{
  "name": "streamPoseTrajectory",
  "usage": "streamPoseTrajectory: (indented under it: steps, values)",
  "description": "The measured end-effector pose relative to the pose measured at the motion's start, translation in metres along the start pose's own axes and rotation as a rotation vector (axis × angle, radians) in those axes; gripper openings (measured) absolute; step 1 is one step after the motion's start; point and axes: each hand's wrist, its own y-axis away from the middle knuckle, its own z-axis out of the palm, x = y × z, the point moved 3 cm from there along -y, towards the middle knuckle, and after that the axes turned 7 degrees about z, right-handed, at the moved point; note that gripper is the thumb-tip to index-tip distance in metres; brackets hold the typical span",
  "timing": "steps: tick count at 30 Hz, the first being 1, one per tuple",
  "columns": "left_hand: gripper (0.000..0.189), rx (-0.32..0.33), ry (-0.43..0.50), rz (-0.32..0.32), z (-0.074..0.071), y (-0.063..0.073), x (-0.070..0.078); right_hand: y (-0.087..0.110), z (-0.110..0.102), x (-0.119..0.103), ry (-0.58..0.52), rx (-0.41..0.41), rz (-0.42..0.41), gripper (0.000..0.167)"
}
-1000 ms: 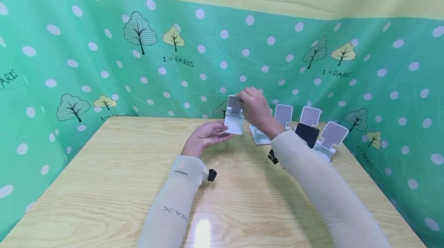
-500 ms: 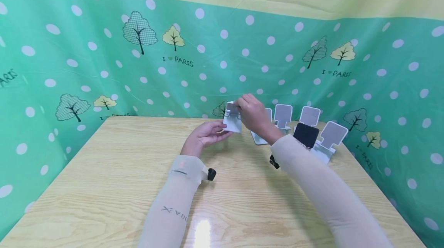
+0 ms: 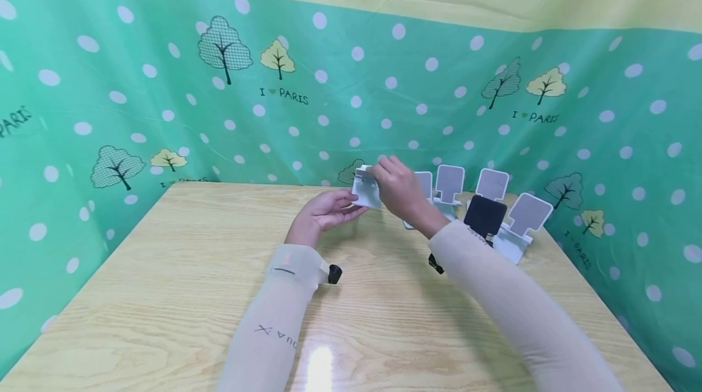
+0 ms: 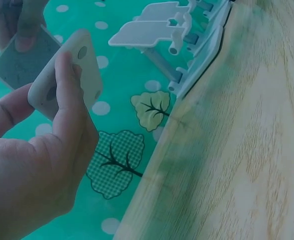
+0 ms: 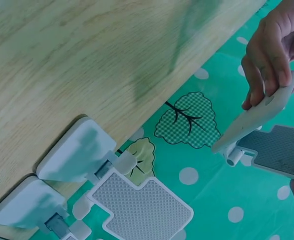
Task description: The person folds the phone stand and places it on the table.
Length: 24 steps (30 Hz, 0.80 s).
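Observation:
Both hands hold one white folding phone stand [image 3: 366,192] above the far part of the table. My left hand [image 3: 325,214] pinches its flat base [image 5: 259,116] between thumb and fingers. My right hand [image 3: 399,189] pinches the upper panel, with its thumb on the grey textured pad [image 5: 282,150] in the right wrist view. The panel is tilted at an angle to the base, joined by a hinge. In the head view my right fingers hide much of the panel.
To the right stand several more opened phone stands, among them a white one [image 3: 451,183], a black one [image 3: 485,216] and a white one near the right edge [image 3: 529,214]. The wooden table [image 3: 181,282] meets a green dotted cloth [image 3: 307,136] behind.
My right hand has moved down, tilting the panel down toward the base, so less of the grey pad shows. My left hand has stayed nearly in place.

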Motion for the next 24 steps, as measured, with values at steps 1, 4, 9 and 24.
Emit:
streamPoseTrajectory:
  steps: [1,4,9,24]
  values:
    - [0.030,-0.001,0.003,-0.001,0.000,0.000,0.000,0.001,0.000,0.000,-0.004,-0.006,-0.003,0.024]
    - [0.029,-0.001,0.011,-0.003,-0.001,0.001,0.001,0.003,-0.001,0.000,-0.010,-0.023,-0.009,0.030]
    - [0.037,-0.005,0.019,-0.005,-0.001,0.002,0.002,0.004,-0.003,-0.002,-0.023,-0.061,0.021,0.027]
    - [0.046,0.048,0.118,-0.037,-0.004,-0.002,0.003,0.012,-0.001,-0.010,-0.080,-0.158,0.117,0.018]
